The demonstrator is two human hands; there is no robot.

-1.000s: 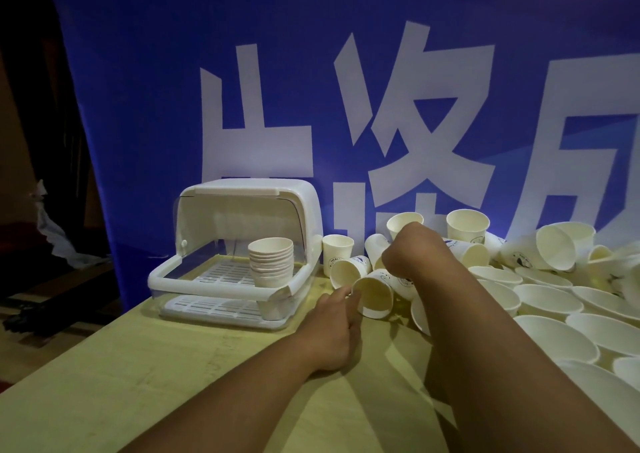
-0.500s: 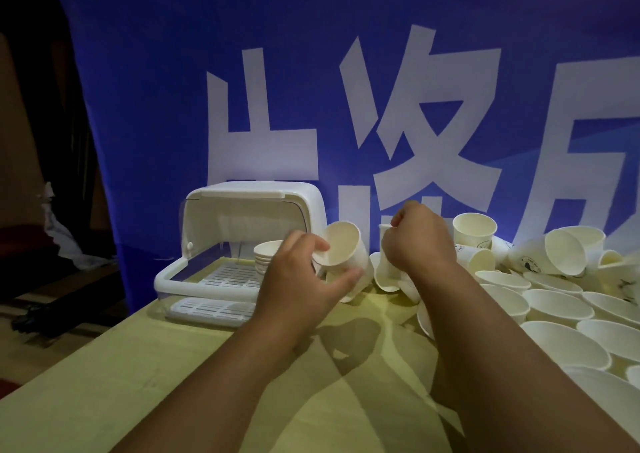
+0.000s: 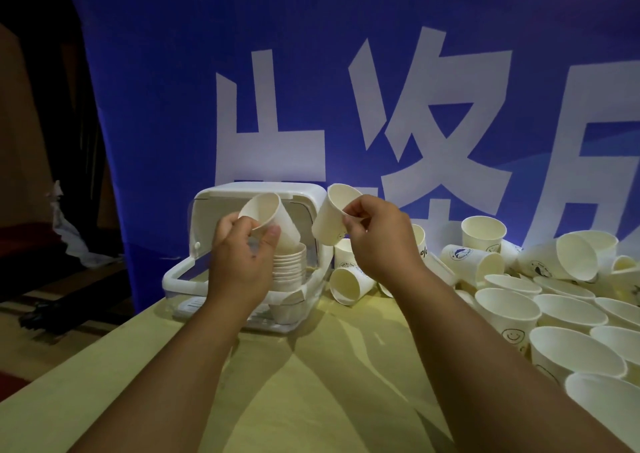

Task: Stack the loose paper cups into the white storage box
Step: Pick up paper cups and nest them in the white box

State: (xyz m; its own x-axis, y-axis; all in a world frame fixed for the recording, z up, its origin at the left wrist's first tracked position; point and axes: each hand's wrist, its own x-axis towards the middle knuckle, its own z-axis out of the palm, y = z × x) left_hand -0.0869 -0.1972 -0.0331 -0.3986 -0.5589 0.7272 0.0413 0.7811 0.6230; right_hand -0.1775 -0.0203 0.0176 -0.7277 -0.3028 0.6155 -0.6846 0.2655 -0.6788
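The left cup (image 3: pixel 266 215) is plain off-white paper with a rolled rim. It is tilted, mouth up and to the left, and its base points down at the stack of cups (image 3: pixel 290 269) nested inside the white storage box (image 3: pixel 180 281), left of centre in the frame. My left grip (image 3: pixel 239 265) pinches this cup by its lower wall, thumb on one side and curled fingers on the other.

The right cup (image 3: pixel 329 218) is the same paper, with a small dark print near its base that is too small to read. It hangs tilted just right of the box's domed top. My right grip (image 3: pixel 381 244) pinches it at the side below the rim, between thumb and forefinger.

The box stands open-fronted on the yellowish table (image 3: pixel 311 383). The loose cups (image 3: pixel 568 310) crowd the right of the frame, some upright and some on their sides. One cup (image 3: pixel 509 317) bears a drawn smiley face. Another (image 3: pixel 471 258), lying on its side, carries a round blue emblem whose ring of lettering I cannot read.

Behind everything hangs a blue banner (image 3: pixel 173 89) with huge white characters, cut off by the box, the cups and the frame edge.
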